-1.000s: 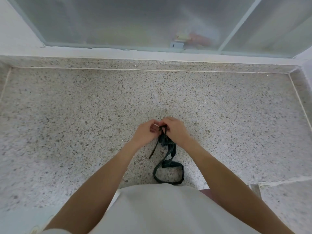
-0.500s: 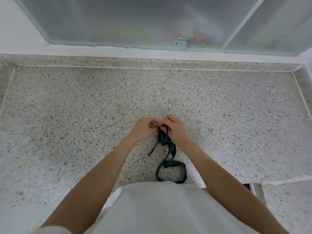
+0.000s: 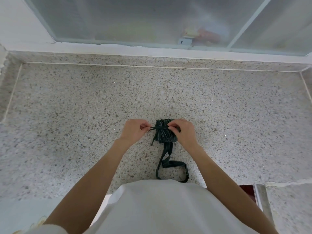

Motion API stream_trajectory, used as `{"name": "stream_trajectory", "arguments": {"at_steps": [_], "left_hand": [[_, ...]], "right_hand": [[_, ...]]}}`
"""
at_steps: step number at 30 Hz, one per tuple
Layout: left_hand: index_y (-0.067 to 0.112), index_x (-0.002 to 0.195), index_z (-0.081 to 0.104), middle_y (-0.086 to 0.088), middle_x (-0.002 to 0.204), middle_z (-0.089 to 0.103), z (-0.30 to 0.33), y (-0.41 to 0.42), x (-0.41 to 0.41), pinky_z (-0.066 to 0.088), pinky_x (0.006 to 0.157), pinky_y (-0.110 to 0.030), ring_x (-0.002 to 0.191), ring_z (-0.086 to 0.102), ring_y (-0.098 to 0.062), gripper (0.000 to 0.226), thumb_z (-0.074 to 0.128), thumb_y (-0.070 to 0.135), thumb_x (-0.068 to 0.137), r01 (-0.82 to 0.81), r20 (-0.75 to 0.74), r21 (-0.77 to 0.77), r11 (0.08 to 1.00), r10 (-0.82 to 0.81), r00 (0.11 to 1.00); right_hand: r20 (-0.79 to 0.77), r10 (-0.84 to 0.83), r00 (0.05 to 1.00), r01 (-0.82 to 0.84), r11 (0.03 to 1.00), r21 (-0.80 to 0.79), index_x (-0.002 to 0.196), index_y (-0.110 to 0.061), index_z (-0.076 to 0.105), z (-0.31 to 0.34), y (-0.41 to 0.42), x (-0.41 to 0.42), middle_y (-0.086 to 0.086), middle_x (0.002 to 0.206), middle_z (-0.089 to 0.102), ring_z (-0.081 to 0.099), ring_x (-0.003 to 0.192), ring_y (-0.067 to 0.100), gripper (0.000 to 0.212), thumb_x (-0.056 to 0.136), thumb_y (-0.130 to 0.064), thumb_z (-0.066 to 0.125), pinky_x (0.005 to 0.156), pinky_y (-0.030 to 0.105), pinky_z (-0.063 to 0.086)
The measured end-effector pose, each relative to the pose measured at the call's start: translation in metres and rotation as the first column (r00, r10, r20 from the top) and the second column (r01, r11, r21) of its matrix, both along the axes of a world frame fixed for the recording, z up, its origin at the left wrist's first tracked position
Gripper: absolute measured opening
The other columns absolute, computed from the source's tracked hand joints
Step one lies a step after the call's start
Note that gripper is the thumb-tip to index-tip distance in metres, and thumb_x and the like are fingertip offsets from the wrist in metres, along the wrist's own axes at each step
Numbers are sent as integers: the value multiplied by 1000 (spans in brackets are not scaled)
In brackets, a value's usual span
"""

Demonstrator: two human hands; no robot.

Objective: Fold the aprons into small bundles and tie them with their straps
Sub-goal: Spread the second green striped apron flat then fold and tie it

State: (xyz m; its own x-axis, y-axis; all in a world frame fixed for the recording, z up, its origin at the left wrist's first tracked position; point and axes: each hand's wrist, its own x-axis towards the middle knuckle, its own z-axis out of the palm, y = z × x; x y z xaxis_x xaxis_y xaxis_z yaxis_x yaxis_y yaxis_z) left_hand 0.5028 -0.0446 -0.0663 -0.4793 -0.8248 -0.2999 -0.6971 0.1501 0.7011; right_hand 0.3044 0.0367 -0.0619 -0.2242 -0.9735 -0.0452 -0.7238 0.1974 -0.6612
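A dark green striped apron bundle (image 3: 164, 132) lies on the speckled stone counter (image 3: 84, 102), rolled small with a thin strap across its middle. My left hand (image 3: 135, 131) pinches one strap end just left of the bundle. My right hand (image 3: 183, 132) pinches the other strap end at the bundle's right side. A wider neck strap loop (image 3: 170, 164) trails from the bundle toward my body.
A frosted sliding window (image 3: 152, 19) with a white sill runs along the back of the counter. The counter's raised border edges the left and right sides. A lower ledge and dark red strip (image 3: 246, 191) lie at the near right.
My hands have drawn apart sideways, pulling the strap ends outward. The bundle, earlier hidden under my hands, now shows between them.
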Motion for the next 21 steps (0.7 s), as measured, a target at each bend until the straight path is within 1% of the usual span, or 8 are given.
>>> {"name": "stream_trajectory", "arguments": {"at_steps": [2, 4, 8, 10, 13, 16, 19, 21], "left_hand": [[22, 89, 73, 7, 79, 71, -5, 2, 1, 46, 72, -11, 72, 62, -3, 7, 68, 21, 84, -34, 3, 9, 999, 34, 999], [25, 86, 72, 10, 80, 69, -8, 5, 1, 51, 73, -22, 76, 63, -5, 5, 67, 23, 85, -127, 5, 54, 990, 126, 992], [25, 87, 68, 9, 82, 68, -14, 5, 2, 54, 68, -30, 74, 63, -10, 6, 62, 25, 87, -256, 67, 115, 960, 250, 966], [27, 86, 67, 10, 77, 68, -17, 5, 2, 54, 62, -31, 70, 64, -11, 7, 60, 27, 87, -301, 91, 149, 942, 290, 953], [25, 88, 66, 11, 74, 68, -20, 10, 1, 46, 56, -24, 68, 63, -9, 8, 59, 29, 89, -363, 77, 184, 914, 355, 932], [22, 95, 65, 7, 90, 69, -18, 17, 1, 48, 70, -23, 84, 64, -10, 10, 57, 26, 92, -339, -58, 212, 917, 358, 932], [23, 118, 58, 6, 115, 57, -9, 24, 10, 43, 90, -25, 104, 53, -7, 24, 53, 23, 95, -226, -138, 55, 973, 232, 963], [21, 119, 58, 5, 119, 56, 0, 30, 15, 40, 94, -25, 109, 50, -9, 26, 52, 18, 94, -197, -206, -131, 971, 168, 964]], "right_hand": [[-29, 15, 999, -15, 1000, 9, 90, -12, 73, -1, 1, -1, 4, 84, 67, 60, 71, 15, 10, 82, -8, 69, 70, 25, 50], [-42, 22, 999, -22, 1000, 12, 90, -12, 72, -2, 2, 0, 4, 84, 66, 59, 70, 15, 9, 83, -7, 68, 69, 25, 49], [-40, 27, 999, -26, 1000, 9, 87, -9, 71, -5, 8, -2, 0, 81, 61, 55, 68, 12, 10, 83, -2, 65, 66, 16, 44], [-11, 16, 1000, -16, 1000, 4, 86, -9, 72, -5, 10, -3, -5, 79, 59, 55, 68, 10, 11, 82, 0, 66, 66, 14, 43], [11, -4, 1000, 4, 1000, 9, 85, -11, 74, -4, 9, -4, -4, 79, 62, 56, 68, 8, 11, 81, -2, 69, 68, 22, 51], [74, -46, 996, 45, 999, 24, 94, -14, 73, 2, 11, -6, -1, 90, 68, 59, 78, 8, 15, 82, -5, 69, 80, 27, 53], [133, -104, 986, 98, 994, 46, 121, -18, 60, 8, 28, -6, 0, 120, 58, 53, 109, 11, 33, 88, -15, 64, 98, 27, 42], [164, -215, 963, 210, 977, 47, 130, -18, 49, 10, 48, -1, -2, 127, 50, 47, 114, 9, 41, 91, -22, 61, 97, 23, 38]]}}
